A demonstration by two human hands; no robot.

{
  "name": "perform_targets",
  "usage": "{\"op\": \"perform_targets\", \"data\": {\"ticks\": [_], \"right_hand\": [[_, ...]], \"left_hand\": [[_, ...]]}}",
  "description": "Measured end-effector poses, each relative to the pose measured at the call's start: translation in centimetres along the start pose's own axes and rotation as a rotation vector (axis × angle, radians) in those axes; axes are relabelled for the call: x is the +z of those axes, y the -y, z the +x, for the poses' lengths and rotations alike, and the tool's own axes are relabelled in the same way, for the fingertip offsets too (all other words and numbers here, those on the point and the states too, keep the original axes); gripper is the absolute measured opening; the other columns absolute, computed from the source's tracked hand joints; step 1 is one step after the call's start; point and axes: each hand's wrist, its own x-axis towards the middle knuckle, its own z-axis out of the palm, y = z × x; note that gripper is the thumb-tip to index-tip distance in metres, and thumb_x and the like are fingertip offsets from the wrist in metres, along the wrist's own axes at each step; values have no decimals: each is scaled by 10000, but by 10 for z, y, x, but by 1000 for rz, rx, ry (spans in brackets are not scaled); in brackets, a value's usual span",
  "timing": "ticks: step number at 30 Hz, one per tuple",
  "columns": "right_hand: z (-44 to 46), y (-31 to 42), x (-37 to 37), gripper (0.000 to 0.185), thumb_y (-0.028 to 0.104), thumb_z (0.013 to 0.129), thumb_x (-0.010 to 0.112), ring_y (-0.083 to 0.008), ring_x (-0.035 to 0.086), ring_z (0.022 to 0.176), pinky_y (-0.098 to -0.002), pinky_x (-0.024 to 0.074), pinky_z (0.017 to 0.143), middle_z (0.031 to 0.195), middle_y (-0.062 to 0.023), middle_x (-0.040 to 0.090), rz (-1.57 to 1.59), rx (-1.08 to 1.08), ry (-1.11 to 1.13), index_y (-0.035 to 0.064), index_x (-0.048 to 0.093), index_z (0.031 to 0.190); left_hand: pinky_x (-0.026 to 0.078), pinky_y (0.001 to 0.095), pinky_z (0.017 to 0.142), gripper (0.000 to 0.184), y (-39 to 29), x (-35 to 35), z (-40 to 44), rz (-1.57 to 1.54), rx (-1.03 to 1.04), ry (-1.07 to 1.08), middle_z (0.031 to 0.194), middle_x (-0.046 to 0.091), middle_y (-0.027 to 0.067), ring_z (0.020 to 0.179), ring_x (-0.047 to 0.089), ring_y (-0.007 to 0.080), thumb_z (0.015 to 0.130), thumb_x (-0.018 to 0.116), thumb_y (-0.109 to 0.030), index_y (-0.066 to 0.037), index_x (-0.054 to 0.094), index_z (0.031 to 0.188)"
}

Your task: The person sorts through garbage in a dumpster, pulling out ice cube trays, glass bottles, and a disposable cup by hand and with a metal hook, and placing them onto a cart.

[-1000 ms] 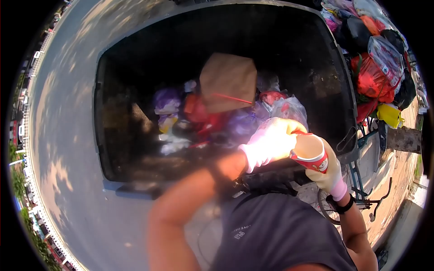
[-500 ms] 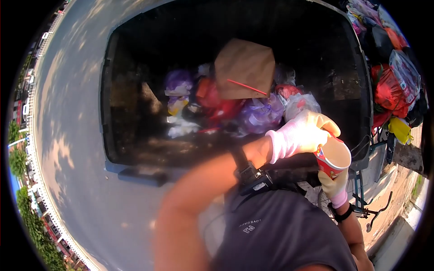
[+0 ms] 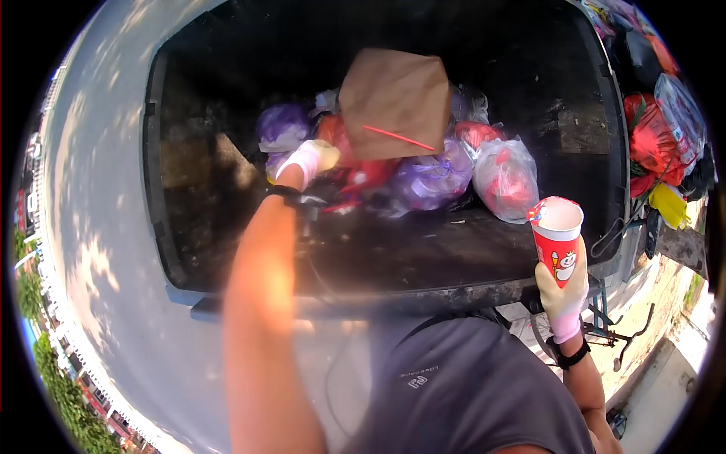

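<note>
My right hand (image 3: 563, 291), in a pale work glove, is closed around a red and white paper cup (image 3: 558, 246) with a cartoon snowman print. The cup stands upright, its open top showing a white inside. My left hand (image 3: 321, 157), gloved too, is over the bin among the bags, near a purple and white bag (image 3: 283, 127); motion blur hides whether its fingers hold anything. A brown paper bag (image 3: 397, 94) with a red straw (image 3: 398, 138) across it lies on the pile, beside a purple bag (image 3: 431, 178) and a clear bag with red contents (image 3: 505, 181).
A large black bin (image 3: 454, 261) with raised walls surrounds the bags. More stuffed bags (image 3: 656, 144) hang outside its right side. A bicycle handlebar (image 3: 635, 337) shows at lower right, and grey pavement (image 3: 98, 219) runs along the left.
My left hand has left the cup's rim and swung left over the bags. My right hand still holds the cup, now more upright and fully visible. The view has shifted slightly.
</note>
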Motion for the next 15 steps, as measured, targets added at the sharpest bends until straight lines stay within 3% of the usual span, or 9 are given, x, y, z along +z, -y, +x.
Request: {"op": "perform_targets", "data": {"ticks": [1, 2, 4, 5, 7, 10, 12, 15], "right_hand": [[1, 5, 1, 775, 100, 841, 799, -287, 717, 1135, -390, 571, 984, 1318, -216, 695, -18, 40, 6, -31, 481, 1536], [2, 9, 2, 766, 100, 847, 790, -285, 712, 1144, -390, 567, 992, 1323, -214, 692, -33, 65, 22, -30, 481, 1536], [6, 16, 3, 743, 104, 862, 769, -285, 702, 1158, -390, 558, 1007, 1335, -211, 685, -58, 102, 46, -29, 482, 1535], [7, 18, 4, 741, 100, 861, 761, -285, 703, 1150, -389, 559, 1002, 1332, -209, 685, -106, 110, 51, -26, 483, 1536], [9, 22, 6, 737, 101, 861, 753, -288, 703, 1146, -390, 558, 1004, 1330, -207, 686, -101, 126, 61, -26, 485, 1536], [9, 23, 10, 750, 117, 852, 745, -296, 688, 1168, -395, 544, 1032, 1359, -211, 670, -112, 192, 49, -37, 483, 1537], [8, 21, 11, 749, 132, 853, 737, -308, 681, 1187, -399, 535, 1051, 1371, -222, 663, -180, 185, 43, -39, 486, 1538], [7, 20, 15, 752, 159, 852, 737, -310, 675, 1200, -412, 534, 1056, 1375, -225, 660, -203, 242, 23, -33, 495, 1537]], "left_hand": [[563, 435, 1000, 399, 9, 5, 6, 133, -42, 72, 1326, 739, 175, 1238, 693, 385, 1024, 525, -283, -63, 775, 1243], [502, 436, 1098, 446, 23, 9, 12, -56, -168, 159, 1401, 715, 174, 1300, 673, 381, 964, 572, -323, -88, 763, 1291], [546, 431, 1063, 440, 34, 28, 8, 302, 44, 138, 1377, 717, 189, 1284, 684, 349, 1018, 582, -362, -84, 772, 1300], [544, 439, 1066, 453, 43, 38, 11, 330, 65, 134, 1387, 711, 195, 1289, 681, 345, 1027, 591, -403, -95, 775, 1302], [436, 435, 1211, 533, 26, 29, -18, -80, -168, 99, 1551, 587, 214, 1456, 548, 370, 1019, 466, -306, -94, 655, 1470], [520, 482, 1122, 477, 18, 25, -24, 176, 104, 206, 1460, 646, 252, 1361, 633, 383, 1028, 504, -243, 3, 691, 1390], [573, 477, 1042, 382, 77, 120, 69, 388, 216, 342, 1400, 700, 212, 1316, 669, 376, 1025, 533, -143, -27, 731, 1330], [483, 476, 1169, 487, 28, 77, 25, -203, -150, 310, 1444, 666, 232, 1374, 617, 398, 969, 625, -355, -46, 727, 1332]]}}
